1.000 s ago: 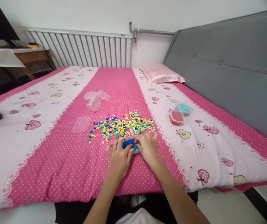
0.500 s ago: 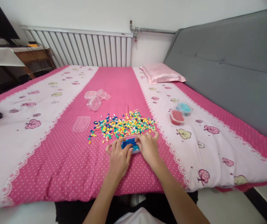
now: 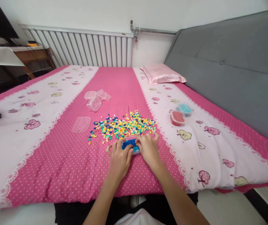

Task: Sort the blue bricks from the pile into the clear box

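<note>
A clear plastic container [image 3: 136, 152] sits on the bed in front of me, with small blue blocks [image 3: 129, 143] packed in rows and lighter blue ones nearer me. My left hand [image 3: 119, 157] is closed on the container's left side, its thumb reaching over the blocks. From the right, my right hand [image 3: 148, 147] has thumb and index finger pinched at the right end of the dark blue rows; whatever lies between those fingertips is hidden. Just beyond the container spreads a pile of loose multicoloured blocks [image 3: 124, 126], yellow, green, blue, white and pink.
Left of the pile lies a clear lid [image 3: 81, 124]. Farther back are several clear containers [image 3: 94, 103]. To the right stand a container of red pieces [image 3: 178, 117] and one of light blue pieces [image 3: 184, 109]. A pink pillow [image 3: 163, 73] rests by the grey headboard [image 3: 227, 59].
Hands and container hold nearly the same place. The right fingers have shifted very slightly at the blue rows; the view has moved a touch.
</note>
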Tool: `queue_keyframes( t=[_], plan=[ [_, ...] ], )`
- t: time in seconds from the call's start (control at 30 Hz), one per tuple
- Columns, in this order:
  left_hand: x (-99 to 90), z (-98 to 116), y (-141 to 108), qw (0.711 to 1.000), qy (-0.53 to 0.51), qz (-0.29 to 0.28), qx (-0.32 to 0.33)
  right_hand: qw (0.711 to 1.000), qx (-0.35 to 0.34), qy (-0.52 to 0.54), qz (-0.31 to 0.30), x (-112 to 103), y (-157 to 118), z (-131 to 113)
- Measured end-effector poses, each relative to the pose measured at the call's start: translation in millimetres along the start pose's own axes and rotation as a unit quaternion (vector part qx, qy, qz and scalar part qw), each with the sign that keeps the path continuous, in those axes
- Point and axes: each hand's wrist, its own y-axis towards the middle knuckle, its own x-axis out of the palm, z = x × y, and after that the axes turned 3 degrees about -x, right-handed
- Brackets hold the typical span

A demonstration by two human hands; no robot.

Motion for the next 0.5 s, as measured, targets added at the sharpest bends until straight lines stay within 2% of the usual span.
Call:
queue_keyframes(
  t=[0.3, 0.5],
  plan=[
    [2.1, 2.9, 2.5, 1.000, 0.011, -0.014, 0.013, 1.000, 0.002, 0.001, 0.001, 1.4, 1.2, -2.1],
    [2.8, 3.9, 3.5, 0.999, 0.019, -0.025, 0.013, 1.000, 0.013, 0.000, 0.011, -5.6, -1.0, 1.5]
  ],
)
